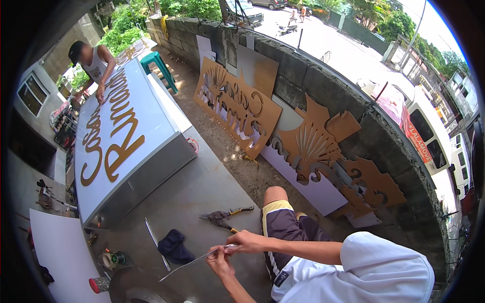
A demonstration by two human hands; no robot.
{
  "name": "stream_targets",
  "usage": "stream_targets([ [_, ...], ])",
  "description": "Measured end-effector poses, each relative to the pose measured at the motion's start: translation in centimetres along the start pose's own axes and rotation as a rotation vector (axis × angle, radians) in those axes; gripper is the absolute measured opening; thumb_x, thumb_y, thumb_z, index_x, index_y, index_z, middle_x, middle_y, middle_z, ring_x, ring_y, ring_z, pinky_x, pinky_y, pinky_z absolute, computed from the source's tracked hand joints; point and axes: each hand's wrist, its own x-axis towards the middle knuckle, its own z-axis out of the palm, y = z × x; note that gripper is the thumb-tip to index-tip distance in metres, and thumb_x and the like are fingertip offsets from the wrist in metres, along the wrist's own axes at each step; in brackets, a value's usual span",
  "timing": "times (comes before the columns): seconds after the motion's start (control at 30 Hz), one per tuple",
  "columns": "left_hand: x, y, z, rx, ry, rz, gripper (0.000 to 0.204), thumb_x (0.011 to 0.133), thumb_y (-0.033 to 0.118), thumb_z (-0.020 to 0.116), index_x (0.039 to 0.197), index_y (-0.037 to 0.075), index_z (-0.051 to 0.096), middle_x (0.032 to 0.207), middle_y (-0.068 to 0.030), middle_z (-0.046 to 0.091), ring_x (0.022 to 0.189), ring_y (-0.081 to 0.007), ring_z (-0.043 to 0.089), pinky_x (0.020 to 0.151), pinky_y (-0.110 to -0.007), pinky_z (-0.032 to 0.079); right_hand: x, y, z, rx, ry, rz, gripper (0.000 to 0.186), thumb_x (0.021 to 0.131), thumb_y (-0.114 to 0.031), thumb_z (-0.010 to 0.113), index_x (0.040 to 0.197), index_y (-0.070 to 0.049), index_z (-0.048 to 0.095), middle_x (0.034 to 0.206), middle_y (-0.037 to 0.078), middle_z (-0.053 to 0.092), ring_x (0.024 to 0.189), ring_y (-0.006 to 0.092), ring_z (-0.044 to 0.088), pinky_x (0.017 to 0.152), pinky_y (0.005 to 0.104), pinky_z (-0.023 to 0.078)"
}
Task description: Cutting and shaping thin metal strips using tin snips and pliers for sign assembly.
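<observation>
Both my hands are closed on a thin, light metal strip [188, 265] held above the grey table. My left hand [219, 260] pinches it near its right end, and my right hand [246, 241] grips that end close beside it. The strip's free end points down to the left. Just above my hands on the table lie tin snips [220, 217] with black and yellow handles, jaws toward the left. A dark blue cloth or cap [175, 246] rests left of my hands, and another narrow metal strip [156, 243] lies beyond it.
A large white sign box [136, 111] with gold lettering stands at the far left; a co-worker [96, 68] leans over it. Cut brown template boards [237, 103] lean on the block wall [298, 76]. A wire spool [117, 258] and red-lidded container [98, 285] sit lower left.
</observation>
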Motion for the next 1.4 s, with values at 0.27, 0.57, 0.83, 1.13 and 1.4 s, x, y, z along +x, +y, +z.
stream_targets([
  [0.27, -2.6, -0.5, 0.0, 0.020, 0.009, 0.030, 0.025, 0.091, 0.020, 0.076, 0.080, 0.000, 0.066, 0.071, -0.0087, 0.067, 0.057, -0.0157, 0.059, 0.053, -0.029, 0.046, -3.0, -2.5, 0.8, -0.098, 0.143, 0.090, 0.031, 0.092, -0.028, 0.068, 0.090, 0.002, 0.073, 0.072, 0.013, 0.070, 0.071, 0.0243, 0.070, 0.069, 0.0375, 0.053],
  [0.57, -2.3, 0.5, 0.3, -0.023, -0.034, -0.022, 0.026, 0.095, 0.022, 0.072, 0.082, 0.000, 0.069, 0.071, -0.0096, 0.070, 0.053, -0.0137, 0.061, 0.050, -0.027, 0.046, -2.8, -2.1, 3.3, -0.373, 0.415, 0.161, 0.026, 0.085, -0.030, 0.075, 0.090, -0.005, 0.077, 0.067, 0.008, 0.070, 0.060, 0.0189, 0.066, 0.060, 0.0340, 0.050],
  [0.83, -2.5, 2.4, -0.1, -0.192, 0.006, -0.081, 0.021, 0.094, 0.020, 0.073, 0.092, -0.001, 0.070, 0.079, -0.0089, 0.072, 0.067, -0.0160, 0.070, 0.062, -0.027, 0.057, -2.3, -2.0, 4.4, -0.685, 0.600, -0.283, 0.013, 0.078, -0.011, 0.075, 0.091, -0.010, 0.076, 0.074, 0.007, 0.069, 0.076, 0.0264, 0.069, 0.069, 0.0385, 0.052],
  [1.13, -1.7, 2.1, -3.9, -0.322, 0.127, -0.123, 0.010, 0.091, 0.002, 0.070, 0.100, -0.001, 0.067, 0.087, -0.0112, 0.072, 0.077, -0.0207, 0.074, 0.070, -0.026, 0.063, 3.0, 6.3, 1.4, -0.880, 0.489, 0.035, 0.093, 0.068, -0.040, 0.086, 0.141, 0.000, 0.043, 0.147, 0.032, 0.034, 0.137, 0.0479, 0.034, 0.108, 0.0624, 0.033],
  [1.4, 0.5, 3.2, -5.0, -0.329, 0.264, 0.022, 0.013, 0.086, -0.006, 0.072, 0.094, 0.002, 0.065, 0.086, -0.0120, 0.073, 0.078, -0.0228, 0.074, 0.071, -0.027, 0.064, 5.6, 12.9, 2.1, -1.186, 0.249, 0.324, 0.115, 0.061, -0.076, 0.078, 0.136, 0.005, 0.047, 0.150, 0.045, 0.020, 0.140, 0.0624, 0.019, 0.107, 0.0757, 0.023],
])
